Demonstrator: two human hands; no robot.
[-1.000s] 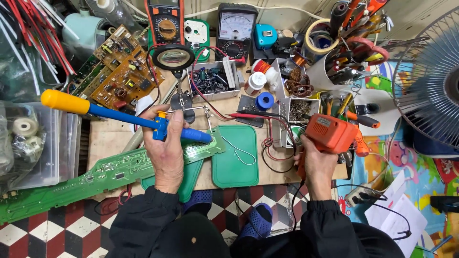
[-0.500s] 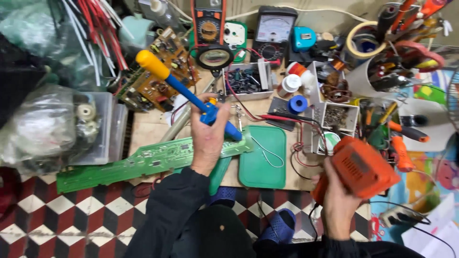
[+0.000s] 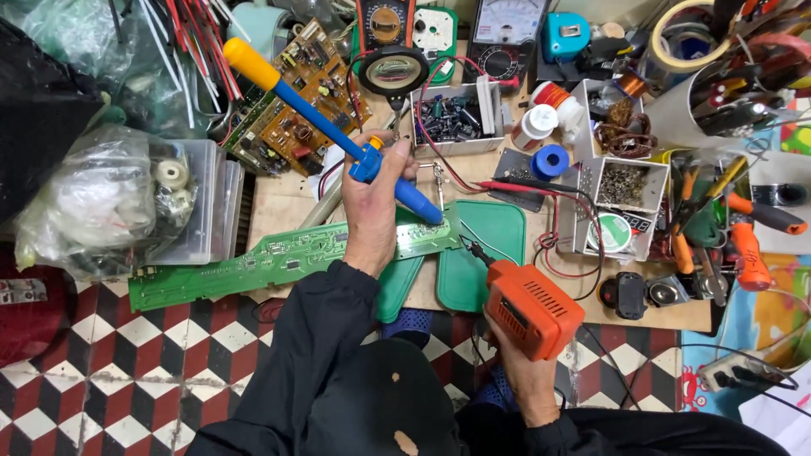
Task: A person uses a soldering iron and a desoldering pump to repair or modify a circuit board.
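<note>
Since the earlier frame the right hand (image 3: 528, 371) has drawn the orange solder gun (image 3: 532, 308) back toward the body and low, its tip now just off the board's right end; the left hand (image 3: 372, 211) has kept its place, and the view has swung a little left.

The long green board (image 3: 279, 257) lies slantwise on the desk (image 3: 279, 203), its right end over two green mats (image 3: 490, 253); the left hand is wrapped tight round the blue pump (image 3: 338, 135) — yellow knob up, nozzle down on the board's right end; the right hand is clenched on the gun's grip. By my reading the joint work is mid-way: both tools at the board, neither put down.

Counted: one green board, one pump, one gun, two mats; further out — one brown board (image 3: 296, 93), one magnifier (image 3: 394, 69), three meters (image 3: 507, 29), one blue spool (image 3: 553, 160).
</note>
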